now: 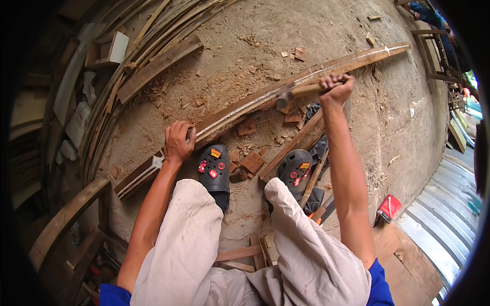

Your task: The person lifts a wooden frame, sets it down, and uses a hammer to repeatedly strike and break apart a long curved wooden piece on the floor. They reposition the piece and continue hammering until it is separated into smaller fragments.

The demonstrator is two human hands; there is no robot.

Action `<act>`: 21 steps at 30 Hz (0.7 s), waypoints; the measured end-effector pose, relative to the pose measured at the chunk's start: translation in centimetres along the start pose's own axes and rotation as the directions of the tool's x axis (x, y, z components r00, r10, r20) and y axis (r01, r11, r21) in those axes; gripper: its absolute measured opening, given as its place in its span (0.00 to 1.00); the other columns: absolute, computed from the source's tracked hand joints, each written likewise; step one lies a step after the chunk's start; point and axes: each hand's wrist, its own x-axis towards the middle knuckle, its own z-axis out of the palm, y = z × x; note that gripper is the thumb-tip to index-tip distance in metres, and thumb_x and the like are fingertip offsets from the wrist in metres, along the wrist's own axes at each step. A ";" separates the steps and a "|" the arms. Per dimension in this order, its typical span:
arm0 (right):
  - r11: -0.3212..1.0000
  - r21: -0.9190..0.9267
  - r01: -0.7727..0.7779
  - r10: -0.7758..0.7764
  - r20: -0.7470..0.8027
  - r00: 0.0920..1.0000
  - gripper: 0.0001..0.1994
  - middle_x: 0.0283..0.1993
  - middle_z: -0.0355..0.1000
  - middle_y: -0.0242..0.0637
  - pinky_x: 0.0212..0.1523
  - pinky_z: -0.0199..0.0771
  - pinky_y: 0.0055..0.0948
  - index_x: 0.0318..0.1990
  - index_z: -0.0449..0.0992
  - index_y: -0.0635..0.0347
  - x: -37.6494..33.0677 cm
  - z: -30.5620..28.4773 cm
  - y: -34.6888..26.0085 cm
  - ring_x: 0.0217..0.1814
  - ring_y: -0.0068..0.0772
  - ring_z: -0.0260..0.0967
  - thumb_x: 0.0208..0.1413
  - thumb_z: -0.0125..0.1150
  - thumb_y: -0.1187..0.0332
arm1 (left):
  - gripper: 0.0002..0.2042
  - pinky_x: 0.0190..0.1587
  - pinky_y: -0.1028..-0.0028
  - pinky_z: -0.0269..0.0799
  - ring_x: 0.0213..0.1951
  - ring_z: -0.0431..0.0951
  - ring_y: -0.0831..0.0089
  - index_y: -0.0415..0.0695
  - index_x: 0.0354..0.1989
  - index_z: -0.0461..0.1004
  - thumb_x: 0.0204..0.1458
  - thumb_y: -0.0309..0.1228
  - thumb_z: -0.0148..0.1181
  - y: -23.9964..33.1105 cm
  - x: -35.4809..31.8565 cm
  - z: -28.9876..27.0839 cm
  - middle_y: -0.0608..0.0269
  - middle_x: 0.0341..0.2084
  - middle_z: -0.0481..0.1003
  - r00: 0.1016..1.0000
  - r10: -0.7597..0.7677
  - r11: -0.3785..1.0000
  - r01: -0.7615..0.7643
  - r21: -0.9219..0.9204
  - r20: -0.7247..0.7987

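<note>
A long curved wooden plank lies across the dusty ground in front of me, running from lower left to upper right. My left hand presses down on it near its lower part, fingers wrapped over the edge. My right hand grips the wooden handle of a hammer, whose metal head rests at the plank's middle. My feet in dark clogs with red charms stand just below the plank.
Wood chips and small offcuts litter the ground between my feet. A shorter plank leans by my right foot. Stacked curved timbers fill the upper left. A red can stands at the right beside corrugated metal sheeting.
</note>
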 end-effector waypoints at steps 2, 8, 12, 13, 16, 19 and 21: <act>0.999 -0.018 0.035 -0.035 0.015 0.999 0.12 0.20 0.55 0.27 0.20 0.58 0.28 0.26 0.59 0.49 1.4 -0.4 -1.9 0.16 0.22 0.52 0.59 0.45 0.57 | 0.11 0.55 0.59 0.63 0.50 0.74 0.56 0.43 0.41 0.77 0.57 0.36 0.59 -0.1 0.0 0.0 0.55 0.41 0.76 1.000 -0.004 1.000 0.004 0.001 0.006; 0.987 -0.102 -0.125 0.131 0.062 0.989 0.12 0.21 0.56 0.26 0.18 0.57 0.27 0.25 0.60 0.50 -1.6 1.2 -0.8 0.15 0.22 0.50 0.59 0.47 0.59 | 0.10 0.55 0.59 0.64 0.50 0.74 0.55 0.43 0.40 0.77 0.57 0.36 0.59 -0.1 0.1 0.1 0.55 0.41 0.76 1.000 -0.004 1.000 0.004 -0.002 -0.005; 0.960 -0.071 -0.271 0.278 0.117 0.953 0.12 0.21 0.56 0.26 0.15 0.55 0.26 0.26 0.60 0.50 -5.1 3.1 3.5 0.14 0.21 0.49 0.60 0.47 0.59 | 0.10 0.55 0.59 0.64 0.49 0.74 0.55 0.42 0.40 0.77 0.57 0.36 0.59 -0.1 0.0 0.1 0.55 0.41 0.76 1.000 0.002 1.000 -0.002 0.003 -0.012; 0.951 -0.012 -0.308 0.308 0.103 0.946 0.12 0.21 0.56 0.26 0.14 0.55 0.26 0.26 0.59 0.50 -5.3 3.5 4.3 0.15 0.20 0.49 0.60 0.47 0.59 | 0.10 0.55 0.59 0.65 0.49 0.74 0.55 0.42 0.40 0.77 0.57 0.37 0.59 -0.1 0.0 0.2 0.55 0.41 0.76 1.000 -0.004 1.000 0.004 -0.003 -0.005; 0.981 -0.065 -0.181 0.180 -0.012 0.984 0.10 0.23 0.55 0.30 0.18 0.57 0.30 0.30 0.60 0.52 -3.9 4.1 4.6 0.17 0.23 0.51 0.60 0.47 0.60 | 0.11 0.54 0.60 0.65 0.49 0.74 0.56 0.43 0.40 0.77 0.57 0.37 0.59 -0.2 0.0 0.2 0.56 0.41 0.76 1.000 0.002 1.000 -0.002 0.015 -0.019; 0.989 -0.118 -0.086 0.077 -0.086 0.993 0.09 0.23 0.54 0.31 0.18 0.56 0.31 0.31 0.60 0.52 -1.4 4.0 3.5 0.17 0.24 0.52 0.60 0.46 0.60 | 0.11 0.54 0.60 0.65 0.49 0.74 0.57 0.43 0.39 0.77 0.57 0.37 0.59 -0.2 0.0 0.2 0.56 0.41 0.76 1.000 0.000 1.000 0.000 0.012 -0.021; 0.991 -0.095 -0.094 0.087 -0.083 0.993 0.09 0.23 0.55 0.31 0.18 0.56 0.31 0.31 0.60 0.53 -0.6 4.0 2.8 0.17 0.25 0.52 0.60 0.47 0.61 | 0.11 0.53 0.60 0.65 0.49 0.74 0.57 0.43 0.39 0.77 0.57 0.37 0.59 -0.3 0.0 0.2 0.56 0.41 0.76 1.000 -0.008 1.000 0.008 -0.002 -0.018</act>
